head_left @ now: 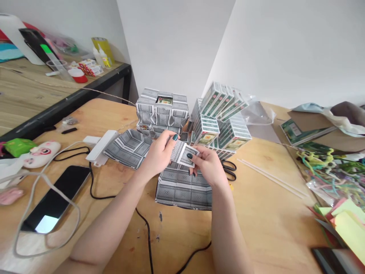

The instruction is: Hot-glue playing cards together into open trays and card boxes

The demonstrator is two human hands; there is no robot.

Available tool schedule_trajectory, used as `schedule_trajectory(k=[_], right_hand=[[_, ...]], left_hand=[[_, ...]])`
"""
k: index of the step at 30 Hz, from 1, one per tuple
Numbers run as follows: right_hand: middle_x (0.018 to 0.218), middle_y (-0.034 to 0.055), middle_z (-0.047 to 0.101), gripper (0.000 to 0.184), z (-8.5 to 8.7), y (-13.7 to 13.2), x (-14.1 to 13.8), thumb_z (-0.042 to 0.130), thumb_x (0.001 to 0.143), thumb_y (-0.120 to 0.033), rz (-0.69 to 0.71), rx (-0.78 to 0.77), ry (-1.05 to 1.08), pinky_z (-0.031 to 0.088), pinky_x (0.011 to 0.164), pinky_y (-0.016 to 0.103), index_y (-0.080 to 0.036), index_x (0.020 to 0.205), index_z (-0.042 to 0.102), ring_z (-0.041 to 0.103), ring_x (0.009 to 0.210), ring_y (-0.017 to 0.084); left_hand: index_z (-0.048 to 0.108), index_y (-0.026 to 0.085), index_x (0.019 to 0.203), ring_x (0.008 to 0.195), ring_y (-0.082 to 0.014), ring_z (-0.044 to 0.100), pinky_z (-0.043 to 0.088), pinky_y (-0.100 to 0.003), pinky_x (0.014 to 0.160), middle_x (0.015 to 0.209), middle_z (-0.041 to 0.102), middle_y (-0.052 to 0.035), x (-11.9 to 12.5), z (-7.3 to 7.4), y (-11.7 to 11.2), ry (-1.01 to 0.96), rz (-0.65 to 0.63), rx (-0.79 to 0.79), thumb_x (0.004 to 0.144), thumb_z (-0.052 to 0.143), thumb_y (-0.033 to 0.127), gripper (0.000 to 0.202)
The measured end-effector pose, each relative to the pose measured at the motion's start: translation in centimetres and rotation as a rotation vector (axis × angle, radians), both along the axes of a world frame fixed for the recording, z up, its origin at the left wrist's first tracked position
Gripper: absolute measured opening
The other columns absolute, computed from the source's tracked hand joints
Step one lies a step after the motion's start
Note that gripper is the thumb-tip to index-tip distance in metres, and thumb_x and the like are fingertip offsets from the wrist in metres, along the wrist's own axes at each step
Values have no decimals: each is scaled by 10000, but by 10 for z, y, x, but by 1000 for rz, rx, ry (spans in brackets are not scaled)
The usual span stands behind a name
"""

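Between my two hands, over the middle of the table, is a piece of patterned grey-and-white playing cards (184,156). My left hand (159,154) pinches its left end, and my right hand (209,161) grips the right end with the thumb on top. Below the hands lies a shallow tray made of cards (184,192). A second card tray (128,148) sits partly behind my left hand. Farther back stands a blocky structure of folded cards (162,110), with a small opening on top. Stacked green-and-white card boxes (208,131) stand behind my right hand.
Black scissors (229,170) lie beside my right wrist, with thin white sticks (270,178) farther right. A phone (57,199), a white power strip (102,147) and cables are on the left. Colourful pipe cleaners (327,167) and paper sheets (349,224) occupy the right edge.
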State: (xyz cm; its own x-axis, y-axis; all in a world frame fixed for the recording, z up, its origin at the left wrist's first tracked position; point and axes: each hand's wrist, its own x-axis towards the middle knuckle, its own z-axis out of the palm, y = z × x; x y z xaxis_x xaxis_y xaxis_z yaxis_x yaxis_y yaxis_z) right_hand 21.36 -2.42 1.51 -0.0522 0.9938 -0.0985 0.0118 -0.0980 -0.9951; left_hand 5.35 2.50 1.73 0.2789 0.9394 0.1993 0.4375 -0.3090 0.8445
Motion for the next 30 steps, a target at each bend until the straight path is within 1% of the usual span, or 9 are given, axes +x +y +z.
schedule_trajectory(k=[2, 5, 8, 10, 13, 16, 20, 26, 30], right_hand=[[466, -39, 559, 82, 1, 0, 1, 527, 747, -221, -26, 16, -25, 378, 353, 224, -202, 814, 570, 523, 378, 132], [487, -32, 575, 119, 2, 0, 3, 516, 762, -231, -101, 44, -97, 412, 383, 246, -205, 862, 576, 537, 392, 141], [533, -23, 598, 166, 2, 0, 6, 517, 761, -228, -151, 81, -137, 431, 403, 260, -208, 911, 584, 566, 426, 153], [553, -19, 607, 193, 2, 0, 7, 514, 764, -228, -162, 99, -143, 440, 413, 266, -208, 943, 582, 584, 449, 161], [553, -20, 602, 177, 2, 0, 8, 502, 769, -225, -172, 111, -153, 444, 418, 268, -207, 930, 574, 594, 456, 164], [586, -15, 610, 158, 3, 0, 9, 502, 768, -229, -192, 119, -170, 448, 423, 264, -206, 911, 565, 618, 485, 170], [610, -8, 623, 172, 4, -1, 10, 496, 774, -238, -193, 122, -207, 463, 446, 264, -202, 928, 563, 638, 521, 175], [549, -24, 594, 161, 4, -2, 10, 487, 785, -232, -163, 133, -272, 471, 463, 273, -209, 921, 572, 610, 474, 162], [597, -20, 617, 165, 2, -1, 8, 512, 788, -265, -190, 116, -239, 468, 458, 272, -212, 941, 538, 622, 491, 164]], left_hand=[[515, 237, 1125, 623, -152, 564, 443, -260, 581, 682, 574, 4, -13, -1, 9, -12, -36, -55, 913, 332, 410, 330], [427, 228, 1234, 660, -164, 623, 483, -277, 587, 825, 654, -44, -41, -4, 27, -46, 82, -113, 923, 252, 403, 397], [592, 192, 1026, 793, -229, 650, 484, -333, 714, 878, 687, -89, -69, -8, 41, 464, 239, -99, 829, 443, 320, 278], [659, 160, 781, 862, -322, 639, 473, -386, 738, 829, 695, -147, -78, -13, 45, 893, 184, -283, 732, 555, 342, 214], [672, 158, 752, 881, -352, 640, 484, -374, 713, 851, 701, -177, -70, -23, 44, 1134, 51, -469, 591, 676, 382, 277], [650, 147, 964, 941, -346, 632, 484, -375, 729, 998, 677, -204, -51, -32, 40, 1125, 103, -503, 590, 662, 342, 422], [426, 55, 1248, 995, -361, 611, 471, -392, 750, 1064, 631, -271, -37, -38, 39, 1099, 157, -530, 592, 642, 255, 719], [309, 37, 1276, 945, -339, 630, 468, -347, 702, 1017, 642, -250, -46, -38, 43, 1061, 107, -573, 583, 650, 259, 804], [334, 65, 1246, 863, -304, 647, 457, -315, 653, 987, 655, -204, -60, -28, 43, 978, 98, -458, 602, 635, 260, 737]])
